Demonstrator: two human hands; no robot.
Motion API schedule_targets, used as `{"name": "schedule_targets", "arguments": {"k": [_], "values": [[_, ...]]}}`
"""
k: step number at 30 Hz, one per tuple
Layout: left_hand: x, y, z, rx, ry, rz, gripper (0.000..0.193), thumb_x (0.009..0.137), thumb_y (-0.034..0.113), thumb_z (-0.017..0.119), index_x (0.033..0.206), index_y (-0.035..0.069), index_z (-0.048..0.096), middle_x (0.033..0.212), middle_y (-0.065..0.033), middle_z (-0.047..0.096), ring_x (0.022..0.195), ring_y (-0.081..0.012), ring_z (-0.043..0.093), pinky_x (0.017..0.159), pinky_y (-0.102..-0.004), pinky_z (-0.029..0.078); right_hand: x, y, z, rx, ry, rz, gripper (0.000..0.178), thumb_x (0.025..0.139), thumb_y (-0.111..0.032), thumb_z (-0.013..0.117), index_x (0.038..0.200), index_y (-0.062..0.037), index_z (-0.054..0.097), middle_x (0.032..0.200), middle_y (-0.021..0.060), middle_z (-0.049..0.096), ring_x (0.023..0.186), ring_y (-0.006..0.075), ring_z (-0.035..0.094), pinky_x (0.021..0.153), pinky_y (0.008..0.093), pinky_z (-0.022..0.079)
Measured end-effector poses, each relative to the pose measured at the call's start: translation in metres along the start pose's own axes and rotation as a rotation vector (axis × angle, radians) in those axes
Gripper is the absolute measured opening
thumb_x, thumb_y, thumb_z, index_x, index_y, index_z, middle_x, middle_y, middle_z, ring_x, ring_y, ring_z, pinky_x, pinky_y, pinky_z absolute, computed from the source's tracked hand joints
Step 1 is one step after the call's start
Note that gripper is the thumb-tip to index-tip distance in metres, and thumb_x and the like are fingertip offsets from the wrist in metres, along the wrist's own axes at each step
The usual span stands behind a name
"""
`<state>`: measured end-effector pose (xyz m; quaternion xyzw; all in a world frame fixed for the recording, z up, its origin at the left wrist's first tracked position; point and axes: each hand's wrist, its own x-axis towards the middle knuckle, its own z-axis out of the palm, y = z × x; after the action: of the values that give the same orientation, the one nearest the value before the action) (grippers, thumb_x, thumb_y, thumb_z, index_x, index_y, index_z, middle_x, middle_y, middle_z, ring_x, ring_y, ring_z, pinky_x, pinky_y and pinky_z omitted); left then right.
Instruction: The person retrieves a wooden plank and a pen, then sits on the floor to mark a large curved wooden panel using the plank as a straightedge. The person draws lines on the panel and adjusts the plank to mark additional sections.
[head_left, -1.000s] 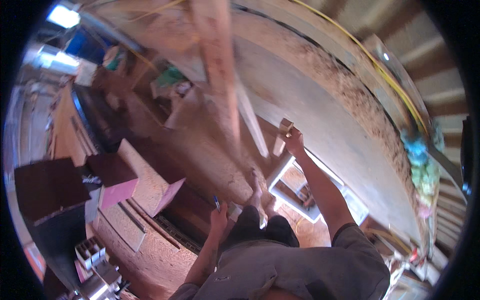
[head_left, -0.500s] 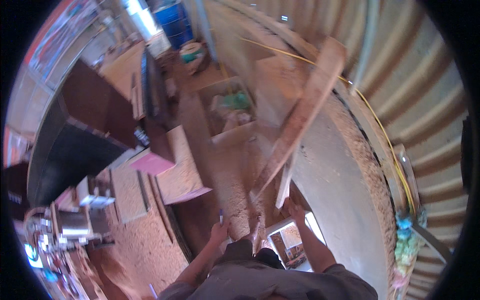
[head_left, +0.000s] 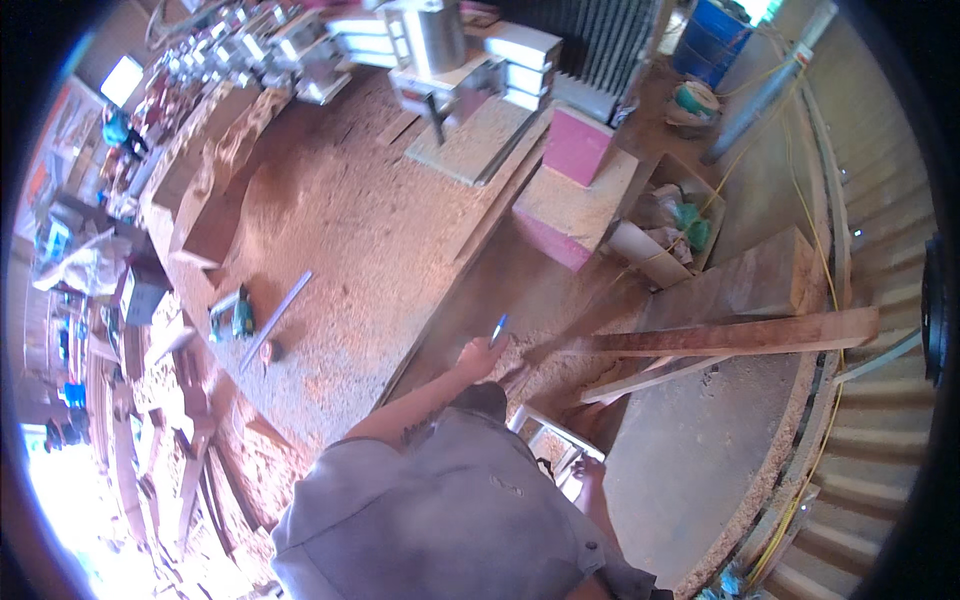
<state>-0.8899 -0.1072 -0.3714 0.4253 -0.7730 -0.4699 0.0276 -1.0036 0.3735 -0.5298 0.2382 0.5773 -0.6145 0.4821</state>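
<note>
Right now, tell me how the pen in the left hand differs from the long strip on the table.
The pen is held in the left hand; the strip lies on the dusty table. The pen is short, the strip far longer. The pen is blue and white, the strip pale purplish grey. Both are slim and straight.

The pen looked like smooth plastic, and the shirt was matt, creased cloth. Sawdust gave the bench a rough, dull coat, while the metal cylinder shone. The plank was bare, matt wood; the grey panel looked mostly smooth.
</note>
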Motion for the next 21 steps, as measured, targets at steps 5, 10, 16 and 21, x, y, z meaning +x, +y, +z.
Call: {"name": "schedule_targets", "arguments": {"k": [5,10,16,21], "values": [[-0.063,0.005,-0.064,-0.104,0.1,-0.181,0.057,0.094,0.053,0.049,0.094,-0.001,0.068,0.088,-0.0243,0.068,0.089,-0.0429,0.066,0.076,-0.0515,0.05,-0.019,-0.077,0.016,0.006,0.182,-0.006,0.021,0.09,-0.019,0.064,0.087,-0.0064,0.047,0.067,0.0092,0.053,0.045,0.0157,0.052,0.034,0.0232,0.033],[-0.071,-0.031,-0.081,0.076,0.155,-0.165,0.051,0.094,0.051,0.049,0.1,0.004,0.068,0.093,-0.0243,0.068,0.09,-0.0418,0.067,0.076,-0.05,0.051,0.019,-0.103,0.044,-0.291,0.39,-0.049,0.02,0.089,-0.02,0.064,0.092,-0.0035,0.055,0.071,0.0097,0.056,0.048,0.0172,0.053,0.037,0.0291,0.039],[-0.083,-0.054,-0.134,-0.116,0.393,-0.475,0.047,0.09,0.053,0.054,0.107,0.012,0.069,0.095,-0.0246,0.068,0.092,-0.0412,0.067,0.077,-0.0518,0.052,0.014,-0.094,0.17,-0.825,-0.057,-0.336,0.031,0.085,-0.027,0.071,0.096,0.0009,0.067,0.086,0.0097,0.067,0.071,0.0192,0.063,0.064,0.0347,0.053],[-0.073,-0.118,-0.182,-0.042,0.617,-0.594,0.036,0.089,0.043,0.058,0.1,0.011,0.069,0.093,-0.0217,0.069,0.087,-0.0425,0.066,0.076,-0.0518,0.052,-0.077,-0.109,0.344,-1.621,-0.535,-0.891,0.038,0.086,-0.028,0.069,0.108,0.0022,0.066,0.096,0.0174,0.07,0.087,0.0235,0.067,0.078,0.0358,0.053]]}}
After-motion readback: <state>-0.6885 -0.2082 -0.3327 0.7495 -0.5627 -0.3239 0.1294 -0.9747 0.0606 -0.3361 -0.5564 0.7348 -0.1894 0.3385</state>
